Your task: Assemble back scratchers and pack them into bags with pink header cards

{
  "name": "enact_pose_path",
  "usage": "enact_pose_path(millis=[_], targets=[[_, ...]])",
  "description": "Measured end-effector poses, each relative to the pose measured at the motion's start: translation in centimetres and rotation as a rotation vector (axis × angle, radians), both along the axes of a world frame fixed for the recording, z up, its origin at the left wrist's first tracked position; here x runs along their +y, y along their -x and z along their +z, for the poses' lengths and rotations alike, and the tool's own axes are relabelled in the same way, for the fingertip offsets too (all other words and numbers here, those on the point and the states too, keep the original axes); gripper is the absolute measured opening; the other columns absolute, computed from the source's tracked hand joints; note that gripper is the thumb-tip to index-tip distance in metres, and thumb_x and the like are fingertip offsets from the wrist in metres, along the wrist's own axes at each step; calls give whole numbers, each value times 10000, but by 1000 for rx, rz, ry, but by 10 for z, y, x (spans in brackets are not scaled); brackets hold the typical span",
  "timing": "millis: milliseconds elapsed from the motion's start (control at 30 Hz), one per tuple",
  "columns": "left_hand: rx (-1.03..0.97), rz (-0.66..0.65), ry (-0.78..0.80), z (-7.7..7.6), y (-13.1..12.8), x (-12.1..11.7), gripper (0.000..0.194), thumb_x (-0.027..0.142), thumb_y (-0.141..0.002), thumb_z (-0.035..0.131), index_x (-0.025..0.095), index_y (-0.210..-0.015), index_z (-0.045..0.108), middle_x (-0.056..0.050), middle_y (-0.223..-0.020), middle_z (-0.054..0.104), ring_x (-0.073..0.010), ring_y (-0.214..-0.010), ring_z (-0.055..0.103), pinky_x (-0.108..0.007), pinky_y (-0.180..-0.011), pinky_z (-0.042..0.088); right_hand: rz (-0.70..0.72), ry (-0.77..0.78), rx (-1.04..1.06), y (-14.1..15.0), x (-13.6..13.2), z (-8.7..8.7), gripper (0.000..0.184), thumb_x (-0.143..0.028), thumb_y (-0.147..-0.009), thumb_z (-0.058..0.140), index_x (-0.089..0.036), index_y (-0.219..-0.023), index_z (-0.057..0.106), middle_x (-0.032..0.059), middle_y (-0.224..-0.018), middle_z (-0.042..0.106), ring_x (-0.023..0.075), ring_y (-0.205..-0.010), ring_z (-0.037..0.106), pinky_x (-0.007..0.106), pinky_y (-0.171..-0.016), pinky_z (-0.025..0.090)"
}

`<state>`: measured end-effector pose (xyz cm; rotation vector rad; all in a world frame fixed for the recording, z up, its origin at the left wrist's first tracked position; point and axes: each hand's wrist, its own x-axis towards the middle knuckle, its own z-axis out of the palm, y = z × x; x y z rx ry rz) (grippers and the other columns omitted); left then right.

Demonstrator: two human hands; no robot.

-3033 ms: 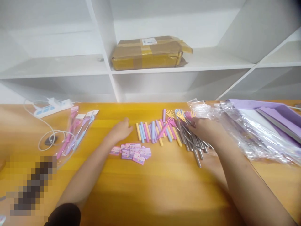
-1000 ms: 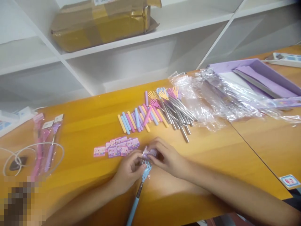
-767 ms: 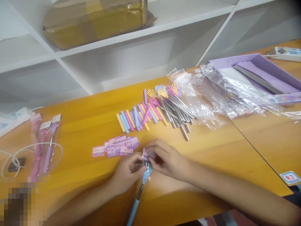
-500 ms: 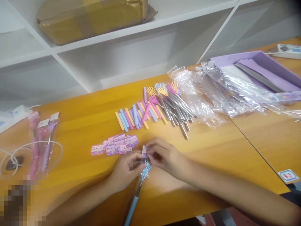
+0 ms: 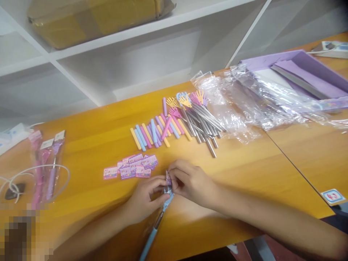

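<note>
A light blue back scratcher (image 5: 149,242) with a metal neck slants up from the lower edge, seemingly inside a clear plastic bag. My left hand (image 5: 146,197) is closed on its hand-shaped head, thumb over the fingers of the scratcher. Just above that head, a small purple card (image 5: 168,178) shows between my hands. My right hand (image 5: 190,183) pinches at the card and the bag's top; its fingertips partly hide them. Left of my hands lies a loose pile of pink and purple printed cards (image 5: 136,166).
Farther back lie coloured handle tubes (image 5: 152,134), metal back scratcher rods (image 5: 203,127) with coloured heads, and clear bags (image 5: 239,105) beside a purple box (image 5: 299,58). Bagged scratchers (image 5: 53,166) and a white cable (image 5: 65,170) are at left. A white shelf (image 5: 152,32) stands behind.
The camera view has shifted slightly. The purple card sits a little lower between my hands, and my right fingers have closed in nearer the scratcher's head.
</note>
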<state>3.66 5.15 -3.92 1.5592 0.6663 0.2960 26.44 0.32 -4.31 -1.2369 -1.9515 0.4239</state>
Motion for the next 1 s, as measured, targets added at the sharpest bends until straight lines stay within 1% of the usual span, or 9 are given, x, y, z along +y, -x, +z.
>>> enact_pose_path(millis=[233, 300, 367, 433, 467, 600, 733, 900, 1000], targets=[[-54, 56, 138, 0, 0, -1, 194, 245, -1017, 684, 205, -1199, 738, -100, -1188, 730, -219, -1061, 712, -340, -948, 586, -13, 5, 87, -14, 6, 10, 146, -57, -872, 604, -193, -920, 584, 71, -953, 648, 191, -852, 662, 303, -725, 571], [-75, 73, 179, -1, 1, -1, 216, 257, -1027, 676, 202, -1230, 723, -102, -1175, 729, -225, -1073, 712, -352, -961, 583, 21, 5, 63, -17, 5, 14, 133, -109, -910, 640, -182, -1019, 618, 95, -1009, 665, 219, -911, 675, 337, -757, 593], [-95, 88, 188, -1, 1, 0, 231, 261, -1029, 676, 201, -1248, 717, -105, -1185, 727, -232, -1091, 710, -365, -980, 577, 44, 21, 26, -17, 3, 16, 200, -198, -968, 688, -168, -1158, 635, 125, -1092, 680, 247, -989, 684, 376, -811, 615], [-94, 93, 165, -2, 0, 0, 230, 256, -1027, 676, 202, -1246, 724, -109, -1206, 723, -237, -1107, 704, -375, -998, 571, 58, 46, 24, -16, 1, 15, 271, -268, -1006, 714, -163, -1242, 631, 139, -1143, 683, 255, -1038, 686, 396, -861, 626], [-89, 93, 151, -1, 0, 0, 230, 254, -1027, 673, 204, -1246, 728, -110, -1217, 721, -239, -1116, 700, -381, -1008, 568, 66, 56, 40, -15, 1, 14, 269, -275, -1018, 713, -166, -1251, 633, 136, -1149, 684, 249, -1046, 687, 396, -879, 628], [-79, 101, 149, -1, 0, 0, 225, 272, -1033, 665, 209, -1238, 733, -110, -1221, 722, -236, -1096, 705, -389, -1004, 575, 82, 78, 119, -11, -1, 6, 190, -223, -1044, 680, -181, -1228, 659, 122, -1159, 691, 228, -1070, 690, 392, -932, 629], [-79, 100, 165, 0, 0, -1, 235, 267, -1037, 656, 200, -1250, 728, -120, -1244, 721, -241, -1113, 711, -386, -999, 580, 64, 79, 142, -9, -2, 3, 164, -180, -1062, 633, -191, -1222, 671, 114, -1146, 694, 219, -1059, 692, 397, -936, 631], [-79, 83, 52, -1, 0, -1, 206, 276, -1036, 658, 214, -1212, 745, -113, -1239, 728, -235, -1101, 706, -375, -991, 581, 70, 74, 137, -7, -4, 8, 185, -153, -1032, 644, -175, -1215, 662, 123, -1126, 696, 229, -1043, 692, 404, -900, 640], [-46, 68, -37, -2, 0, -3, 224, 287, -1034, 658, 227, -1232, 743, -117, -1269, 729, -243, -1125, 701, -380, -1002, 578, 58, 60, 128, -7, -5, 8, 188, -138, -1030, 633, -179, -1213, 658, 120, -1120, 698, 224, -1033, 692, 400, -899, 642]])
